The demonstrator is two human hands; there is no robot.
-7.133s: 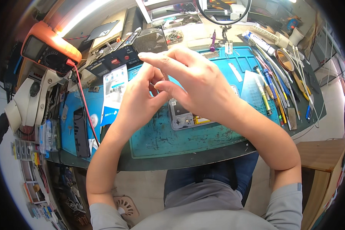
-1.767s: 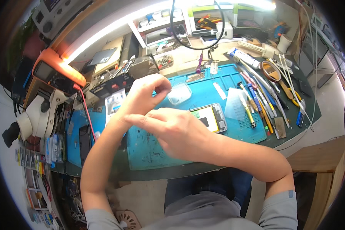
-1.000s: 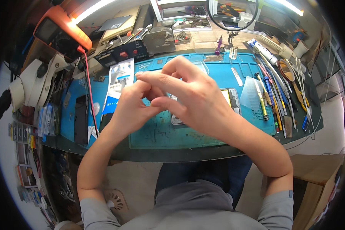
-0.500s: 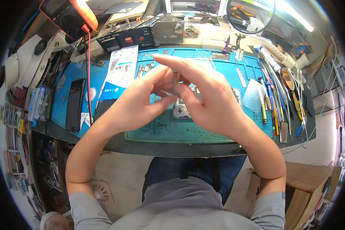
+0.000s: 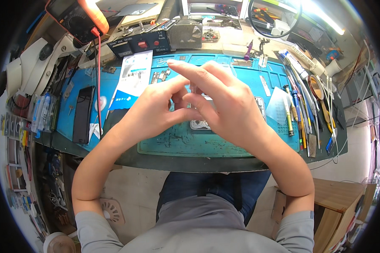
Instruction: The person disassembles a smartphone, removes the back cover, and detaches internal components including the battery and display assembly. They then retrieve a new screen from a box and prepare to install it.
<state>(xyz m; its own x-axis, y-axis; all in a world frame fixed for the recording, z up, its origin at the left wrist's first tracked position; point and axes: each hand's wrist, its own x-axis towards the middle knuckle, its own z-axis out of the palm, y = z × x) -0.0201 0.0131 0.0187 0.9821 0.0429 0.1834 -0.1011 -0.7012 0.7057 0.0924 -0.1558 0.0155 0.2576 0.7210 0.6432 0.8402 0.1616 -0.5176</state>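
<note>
Over the blue work mat (image 5: 169,141) my two hands meet, raised, with fingertips close together. My left hand (image 5: 150,103) is closed, its thumb and fingers pinching toward the right. From the other side, my right hand (image 5: 234,107) curls thumb and fingers onto the same spot, its index finger stretched out above. A small thin greyish strip (image 5: 193,87) shows between the fingers; most of it is hidden, and its kind cannot be told. Below and behind the right hand lies an opened phone body (image 5: 199,125) with a pale metal frame, largely covered by that hand.
A dark phone (image 5: 83,114) lies left, beside a red cable (image 5: 99,80) hanging from an orange multimeter (image 5: 74,19). Screwdrivers and tweezers (image 5: 299,109) line the right side. A black power unit (image 5: 141,42) stands behind, with a ring magnifier (image 5: 274,33) at back right.
My right thumb has moved up and left toward the left fingers, and the hands have closed together. The thin strip is now more hidden, as is the phone body's camera corner.
</note>
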